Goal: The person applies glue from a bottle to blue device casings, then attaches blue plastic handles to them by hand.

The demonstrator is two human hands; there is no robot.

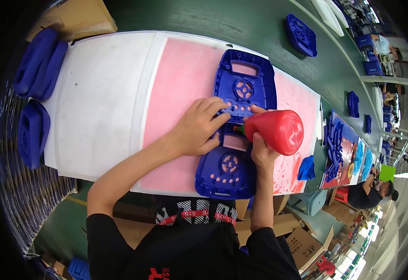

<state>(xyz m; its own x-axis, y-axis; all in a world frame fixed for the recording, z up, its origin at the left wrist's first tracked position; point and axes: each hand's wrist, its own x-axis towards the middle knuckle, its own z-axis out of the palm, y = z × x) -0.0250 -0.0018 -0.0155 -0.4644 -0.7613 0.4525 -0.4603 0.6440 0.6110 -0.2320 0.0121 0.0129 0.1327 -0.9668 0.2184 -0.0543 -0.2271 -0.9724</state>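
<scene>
Bottle (283, 133), red and fat, lies tilted in the right hand (264, 153), just right of the frame's middle, its base turned right and its green tip (237, 129) pointing left, over the place where the upper shell (268, 88) meets the lower shell (247, 175). The right hand is clamped around it, digits showing above and below. Apart from the bottle, mid-frame, the left hand (197, 128) has its fingers bent and spread, tips down at the left side of the two shells; whether they pinch the plastic or only rest on it, I can't tell.

Both shells are blue and lie end to end near the centre, hollow side up, each with a slot, a round grille and a row of holes. Beneath them runs a pink sheet (176, 88), flecked red toward its lower right. A white sheet (101, 102) spreads left of it.

More blue covers (38, 63) stand at the upper left. Right of the lower shell lies a blue cloth (306, 169), and beyond it a heap of blue strips (334, 147). A co-worker (366, 195) sits at the right.
</scene>
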